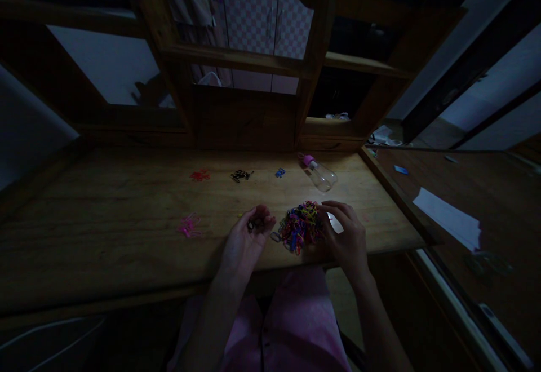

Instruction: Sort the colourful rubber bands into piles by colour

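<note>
A heap of small multicoloured elastic bands (301, 226) lies near the front edge of a wooden desk (127, 203). My right hand (344, 235) rests beside the heap on its right, fingers curled and touching its edge. My left hand (249, 235) lies palm up to the left of the heap, its fingers curled round a few dark bands. Sorted little groups lie farther off: pink bands (189, 226), red bands (200, 175), black bands (240, 175) and blue bands (279, 172).
A clear plastic bottle with a pink cap (320, 172) lies on its side behind the heap. Wooden shelves and a mirror rise at the desk's back. A second dark surface on the right holds white paper (447, 217). The room is dim.
</note>
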`<action>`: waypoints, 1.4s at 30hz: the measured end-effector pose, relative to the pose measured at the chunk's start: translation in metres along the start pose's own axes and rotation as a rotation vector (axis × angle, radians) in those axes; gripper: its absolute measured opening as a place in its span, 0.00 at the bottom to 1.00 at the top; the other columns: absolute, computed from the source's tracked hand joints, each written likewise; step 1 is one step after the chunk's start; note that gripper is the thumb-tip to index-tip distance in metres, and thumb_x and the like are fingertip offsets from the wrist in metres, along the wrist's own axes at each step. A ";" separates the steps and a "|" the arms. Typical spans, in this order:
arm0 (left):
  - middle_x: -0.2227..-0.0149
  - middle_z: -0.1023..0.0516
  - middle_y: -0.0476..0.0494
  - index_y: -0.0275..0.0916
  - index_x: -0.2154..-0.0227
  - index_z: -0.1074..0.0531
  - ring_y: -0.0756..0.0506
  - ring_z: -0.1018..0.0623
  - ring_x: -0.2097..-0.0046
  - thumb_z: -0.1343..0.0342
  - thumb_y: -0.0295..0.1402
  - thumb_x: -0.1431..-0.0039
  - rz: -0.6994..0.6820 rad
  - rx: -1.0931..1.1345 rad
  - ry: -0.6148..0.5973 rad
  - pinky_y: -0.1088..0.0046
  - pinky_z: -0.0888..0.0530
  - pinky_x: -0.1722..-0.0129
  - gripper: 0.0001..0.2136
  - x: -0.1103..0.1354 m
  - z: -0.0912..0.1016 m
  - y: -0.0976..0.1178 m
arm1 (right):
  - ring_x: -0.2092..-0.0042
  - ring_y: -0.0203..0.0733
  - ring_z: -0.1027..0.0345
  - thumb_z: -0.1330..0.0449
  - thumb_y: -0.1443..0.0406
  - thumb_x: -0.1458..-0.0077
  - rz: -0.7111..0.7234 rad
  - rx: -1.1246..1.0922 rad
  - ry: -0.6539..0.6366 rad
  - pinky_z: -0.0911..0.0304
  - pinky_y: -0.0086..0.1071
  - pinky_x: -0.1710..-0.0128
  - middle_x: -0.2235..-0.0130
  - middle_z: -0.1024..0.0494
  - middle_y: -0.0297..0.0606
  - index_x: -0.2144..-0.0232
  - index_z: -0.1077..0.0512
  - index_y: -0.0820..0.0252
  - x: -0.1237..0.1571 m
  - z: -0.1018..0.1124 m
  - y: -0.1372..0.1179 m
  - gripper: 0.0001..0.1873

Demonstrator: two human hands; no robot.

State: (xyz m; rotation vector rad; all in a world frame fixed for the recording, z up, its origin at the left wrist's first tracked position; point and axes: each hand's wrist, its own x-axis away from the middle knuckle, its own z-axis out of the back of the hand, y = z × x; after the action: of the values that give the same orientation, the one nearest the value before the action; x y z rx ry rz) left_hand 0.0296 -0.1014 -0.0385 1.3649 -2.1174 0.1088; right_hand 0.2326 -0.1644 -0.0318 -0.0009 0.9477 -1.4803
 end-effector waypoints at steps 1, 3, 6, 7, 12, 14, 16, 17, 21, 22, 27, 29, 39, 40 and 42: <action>0.73 0.24 0.43 0.32 0.71 0.29 0.51 0.25 0.74 0.53 0.22 0.39 -0.004 -0.003 -0.016 0.75 0.23 0.70 0.09 0.000 0.001 0.000 | 0.52 0.44 0.34 0.44 0.69 0.41 0.013 -0.009 -0.013 0.35 0.41 0.52 0.55 0.27 0.41 0.57 0.26 0.53 0.000 0.001 -0.003 0.11; 0.76 0.27 0.47 0.34 0.74 0.31 0.56 0.30 0.80 0.56 0.24 0.35 0.005 -0.007 -0.087 0.82 0.28 0.79 0.13 0.002 0.004 0.001 | 0.49 0.45 0.35 0.43 0.69 0.41 0.066 -0.030 -0.072 0.35 0.42 0.51 0.52 0.28 0.41 0.56 0.26 0.52 0.001 0.000 -0.008 0.12; 0.82 0.36 0.54 0.36 0.79 0.37 0.59 0.44 0.89 0.62 0.29 0.31 0.082 -0.013 -0.230 0.84 0.45 0.91 0.19 0.012 0.008 0.004 | 0.45 0.47 0.39 0.43 0.69 0.43 0.166 -0.049 -0.207 0.37 0.45 0.47 0.48 0.31 0.41 0.56 0.26 0.51 0.006 -0.005 -0.014 0.13; 0.84 0.40 0.56 0.37 0.80 0.40 0.59 0.48 0.90 0.63 0.31 0.30 0.109 -0.012 -0.262 0.82 0.49 0.92 0.20 0.016 0.008 0.005 | 0.44 0.48 0.40 0.43 0.70 0.43 0.188 -0.047 -0.236 0.38 0.46 0.47 0.47 0.31 0.41 0.56 0.26 0.51 0.007 -0.007 -0.015 0.13; 0.89 0.52 0.57 0.40 0.85 0.50 0.56 0.52 0.90 0.65 0.31 0.30 0.115 0.022 -0.312 0.77 0.53 0.91 0.23 0.027 0.007 0.008 | 0.44 0.51 0.41 0.42 0.70 0.44 0.212 0.026 -0.262 0.40 0.52 0.46 0.45 0.32 0.42 0.53 0.27 0.50 0.009 -0.022 -0.017 0.16; 0.89 0.53 0.57 0.40 0.85 0.50 0.56 0.51 0.90 0.64 0.30 0.30 0.111 0.030 -0.328 0.77 0.53 0.91 0.23 0.027 0.007 0.008 | 0.43 0.53 0.43 0.41 0.69 0.45 0.206 0.062 -0.274 0.42 0.54 0.45 0.44 0.33 0.43 0.52 0.28 0.50 0.008 -0.027 -0.016 0.18; 0.89 0.52 0.57 0.40 0.86 0.49 0.56 0.50 0.90 0.63 0.29 0.31 0.113 0.029 -0.330 0.77 0.53 0.90 0.23 0.025 0.007 0.008 | 0.43 0.54 0.43 0.40 0.69 0.45 0.197 0.084 -0.286 0.42 0.54 0.45 0.45 0.33 0.43 0.54 0.27 0.51 0.007 -0.032 -0.015 0.16; 0.89 0.51 0.57 0.40 0.86 0.49 0.56 0.50 0.90 0.63 0.29 0.31 0.115 0.027 -0.326 0.77 0.53 0.90 0.23 0.025 0.007 0.008 | 0.43 0.53 0.42 0.40 0.68 0.45 0.193 0.085 -0.293 0.42 0.53 0.45 0.45 0.33 0.43 0.57 0.26 0.52 0.006 -0.034 -0.015 0.13; 0.89 0.49 0.56 0.39 0.86 0.47 0.56 0.48 0.89 0.62 0.29 0.32 0.133 0.011 -0.300 0.77 0.52 0.90 0.23 0.023 0.005 0.007 | 0.45 0.49 0.40 0.41 0.69 0.45 0.155 0.030 -0.297 0.43 0.50 0.44 0.48 0.31 0.41 0.64 0.25 0.53 0.005 -0.037 -0.012 0.07; 0.89 0.49 0.56 0.39 0.86 0.46 0.56 0.48 0.89 0.61 0.29 0.32 0.136 0.009 -0.295 0.77 0.51 0.90 0.23 0.022 0.005 0.006 | 0.46 0.49 0.39 0.40 0.70 0.45 0.146 0.008 -0.291 0.43 0.49 0.44 0.49 0.31 0.41 0.64 0.25 0.53 0.005 -0.037 -0.011 0.07; 0.86 0.39 0.54 0.36 0.83 0.37 0.56 0.38 0.86 0.58 0.26 0.35 0.087 0.007 -0.216 0.81 0.38 0.86 0.19 0.011 0.007 -0.001 | 0.46 0.48 0.38 0.38 0.70 0.47 0.074 -0.119 -0.213 0.42 0.48 0.45 0.50 0.29 0.40 0.66 0.26 0.54 0.002 -0.030 -0.010 0.06; 0.80 0.29 0.48 0.34 0.78 0.32 0.53 0.27 0.79 0.57 0.25 0.36 0.025 -0.012 -0.121 0.78 0.27 0.77 0.16 0.007 0.007 -0.005 | 0.47 0.47 0.37 0.38 0.69 0.47 0.020 -0.173 -0.197 0.40 0.45 0.46 0.51 0.29 0.40 0.66 0.25 0.54 0.001 -0.026 -0.011 0.06; 0.51 0.23 0.33 0.35 0.55 0.25 0.43 0.25 0.47 0.56 0.23 0.39 0.102 -0.029 -0.153 0.67 0.24 0.50 0.16 0.021 -0.014 -0.032 | 0.50 0.44 0.32 0.39 0.63 0.44 -0.132 -0.419 -0.149 0.36 0.41 0.48 0.54 0.25 0.39 0.68 0.23 0.54 -0.005 -0.013 -0.027 0.05; 0.51 0.23 0.34 0.35 0.56 0.25 0.43 0.24 0.47 0.56 0.22 0.40 0.110 -0.033 -0.165 0.68 0.24 0.50 0.16 0.022 -0.014 -0.035 | 0.50 0.44 0.32 0.40 0.64 0.43 -0.129 -0.430 -0.156 0.36 0.41 0.48 0.54 0.25 0.39 0.68 0.23 0.54 -0.004 -0.012 -0.029 0.05; 0.52 0.22 0.34 0.33 0.58 0.24 0.43 0.23 0.48 0.56 0.20 0.40 0.131 -0.042 -0.195 0.70 0.24 0.50 0.16 0.022 -0.012 -0.040 | 0.49 0.44 0.33 0.41 0.64 0.42 -0.125 -0.438 -0.172 0.37 0.41 0.47 0.54 0.26 0.39 0.67 0.23 0.53 -0.004 -0.011 -0.033 0.06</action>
State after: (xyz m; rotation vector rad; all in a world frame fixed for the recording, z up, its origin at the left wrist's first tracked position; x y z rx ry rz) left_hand 0.0630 -0.1331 -0.0268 1.2555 -2.3573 -0.0176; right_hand 0.2007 -0.1610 -0.0193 -0.5061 1.1277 -1.3338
